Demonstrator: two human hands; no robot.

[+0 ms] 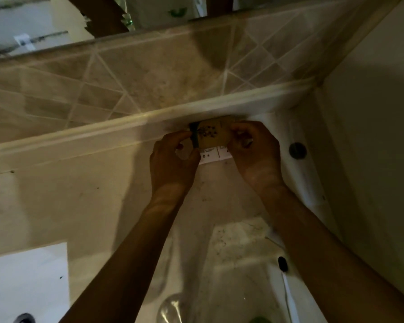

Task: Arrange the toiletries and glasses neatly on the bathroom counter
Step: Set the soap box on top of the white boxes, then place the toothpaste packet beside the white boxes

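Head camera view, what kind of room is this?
Probably a bathroom: a pale counter against a tiled backsplash, with a mirror above. Both hands hold a small tan packet.

The picture is dim and has a warm yellow-brown tint. A brighter patch lies on the counter (98, 183), and a round dark shadow falls on the tiled wall (149, 73). The whole frame is soft with motion blur. Straight lines bend near the edges from the wide lens.
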